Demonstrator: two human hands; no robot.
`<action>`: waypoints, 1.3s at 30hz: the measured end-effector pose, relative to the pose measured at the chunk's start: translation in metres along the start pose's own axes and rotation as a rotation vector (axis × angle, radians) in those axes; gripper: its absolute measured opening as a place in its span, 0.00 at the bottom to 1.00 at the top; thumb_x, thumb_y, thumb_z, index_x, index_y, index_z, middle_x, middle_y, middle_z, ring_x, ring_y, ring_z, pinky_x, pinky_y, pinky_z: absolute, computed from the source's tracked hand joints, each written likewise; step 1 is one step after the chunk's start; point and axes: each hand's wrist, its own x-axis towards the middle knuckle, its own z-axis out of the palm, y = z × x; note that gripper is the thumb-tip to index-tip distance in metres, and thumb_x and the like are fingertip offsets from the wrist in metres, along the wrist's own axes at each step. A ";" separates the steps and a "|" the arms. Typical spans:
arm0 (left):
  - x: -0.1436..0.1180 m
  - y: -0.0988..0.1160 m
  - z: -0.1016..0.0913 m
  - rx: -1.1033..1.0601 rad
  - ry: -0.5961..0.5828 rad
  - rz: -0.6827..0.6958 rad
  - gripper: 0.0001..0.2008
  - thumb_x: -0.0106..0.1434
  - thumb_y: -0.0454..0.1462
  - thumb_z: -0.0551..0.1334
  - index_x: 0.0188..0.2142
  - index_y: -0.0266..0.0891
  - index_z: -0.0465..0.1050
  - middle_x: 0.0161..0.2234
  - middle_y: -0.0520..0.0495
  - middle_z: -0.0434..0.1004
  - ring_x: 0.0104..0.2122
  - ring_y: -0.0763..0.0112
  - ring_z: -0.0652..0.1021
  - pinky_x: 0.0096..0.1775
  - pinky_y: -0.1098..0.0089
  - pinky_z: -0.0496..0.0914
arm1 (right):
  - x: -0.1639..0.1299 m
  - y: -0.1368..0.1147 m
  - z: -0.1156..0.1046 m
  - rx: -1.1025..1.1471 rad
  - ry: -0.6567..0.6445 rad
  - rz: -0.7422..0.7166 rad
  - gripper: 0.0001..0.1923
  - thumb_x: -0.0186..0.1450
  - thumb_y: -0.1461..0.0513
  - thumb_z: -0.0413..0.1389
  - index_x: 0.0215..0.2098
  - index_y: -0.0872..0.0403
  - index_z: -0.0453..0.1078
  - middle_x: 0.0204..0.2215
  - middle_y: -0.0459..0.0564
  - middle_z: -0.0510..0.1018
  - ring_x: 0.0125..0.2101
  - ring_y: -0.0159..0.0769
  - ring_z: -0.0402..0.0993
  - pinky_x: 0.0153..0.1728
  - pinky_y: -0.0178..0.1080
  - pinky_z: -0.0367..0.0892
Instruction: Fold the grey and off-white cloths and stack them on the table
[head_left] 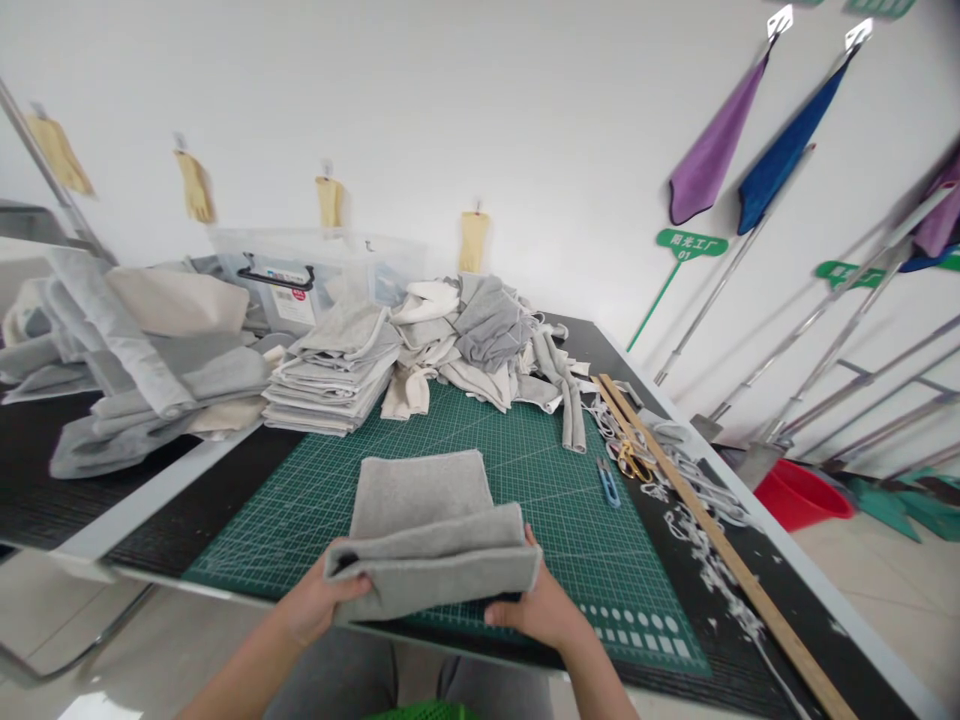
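Left hand (319, 605) and right hand (544, 610), both closed on the grey towel (431, 540), lift its near fold at 6 o'clock on the cutting mat (525, 470). Folded stack (330, 385) at 11 o'clock; unfolded heap (480, 340) at 12 o'clock apparently remains.

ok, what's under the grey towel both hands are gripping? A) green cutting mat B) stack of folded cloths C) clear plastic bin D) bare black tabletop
A: the grey towel, held at its near folded edge by the left hand and right hand, lies on the green gridded cutting mat; the stack of folded cloths sits farther back.
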 end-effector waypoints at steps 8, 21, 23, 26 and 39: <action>-0.018 0.066 0.025 0.798 -0.821 0.355 0.10 0.52 0.41 0.56 0.31 0.43 0.72 0.39 0.48 0.71 0.40 0.65 0.69 0.51 0.61 0.50 | 0.003 0.002 0.004 -0.205 -0.099 -0.088 0.21 0.59 0.60 0.44 0.50 0.39 0.53 0.48 0.45 0.64 0.51 0.39 0.51 0.50 0.56 0.33; 0.000 0.033 -0.006 1.286 -0.657 0.604 0.30 0.51 0.30 0.53 0.52 0.53 0.50 0.54 0.53 0.50 0.54 0.65 0.53 0.52 0.54 0.39 | -0.013 -0.007 -0.012 -0.337 -0.149 -0.123 0.27 0.50 0.61 0.51 0.49 0.41 0.55 0.57 0.47 0.43 0.55 0.46 0.38 0.46 0.60 0.21; 0.003 0.034 -0.010 1.250 -0.650 0.585 0.27 0.52 0.31 0.54 0.51 0.53 0.52 0.54 0.53 0.51 0.53 0.65 0.54 0.52 0.55 0.40 | -0.005 -0.004 -0.015 -0.282 -0.131 -0.128 0.25 0.50 0.60 0.52 0.47 0.42 0.59 0.55 0.48 0.48 0.54 0.45 0.42 0.46 0.59 0.22; 0.006 0.032 -0.015 1.215 -0.631 0.558 0.24 0.54 0.34 0.54 0.50 0.53 0.54 0.52 0.52 0.54 0.52 0.65 0.56 0.52 0.56 0.44 | 0.006 0.003 -0.016 -0.126 -0.119 -0.125 0.18 0.50 0.59 0.53 0.41 0.44 0.65 0.48 0.48 0.64 0.51 0.41 0.53 0.49 0.56 0.31; 0.018 0.022 -0.023 1.030 -0.427 0.556 0.16 0.51 0.38 0.58 0.42 0.50 0.67 0.44 0.52 0.68 0.45 0.68 0.68 0.49 0.65 0.58 | 0.019 0.005 -0.024 -0.252 -0.075 -0.125 0.20 0.47 0.67 0.51 0.37 0.43 0.67 0.52 0.43 0.58 0.51 0.40 0.51 0.49 0.54 0.35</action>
